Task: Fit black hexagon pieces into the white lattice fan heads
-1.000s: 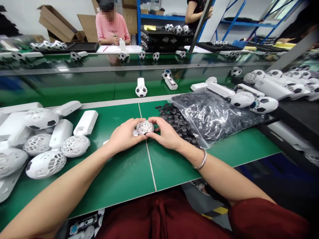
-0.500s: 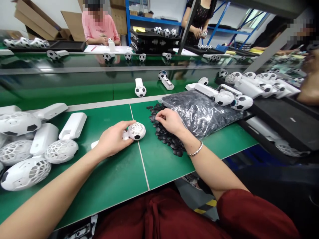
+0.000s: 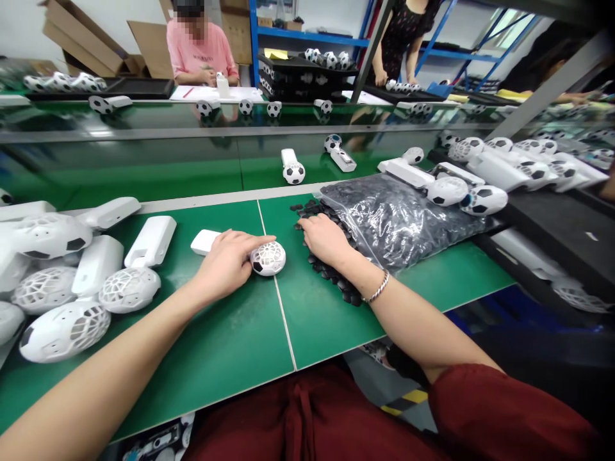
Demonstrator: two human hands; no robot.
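A handheld fan (image 3: pixel 268 258) with a football-patterned head lies on the green mat (image 3: pixel 230 346), in its far half and right at the seam that runs from the far edge to the near edge. The person's left hand (image 3: pixel 225 264) lies palm down over the middle of the fan. Its fingers are together and closed on the white handle, and the fingertips reach the round head. The left forearm comes in low from the near left corner, almost flat to the mat.

The fan's long axis runs roughly along the far edge. The head points right, at the seam, and the handle's end pokes out beyond the hand's far-left side.

Just past the seam, the right hand (image 3: pixel 327 238) rests palm down on loose black pieces (image 3: pixel 343 288) spilling from a clear bag (image 3: pixel 403 221). Its fingers curl into the pile; whether they pinch one cannot be told. White fan shells (image 3: pixel 127 288) crowd the mat's left edge.
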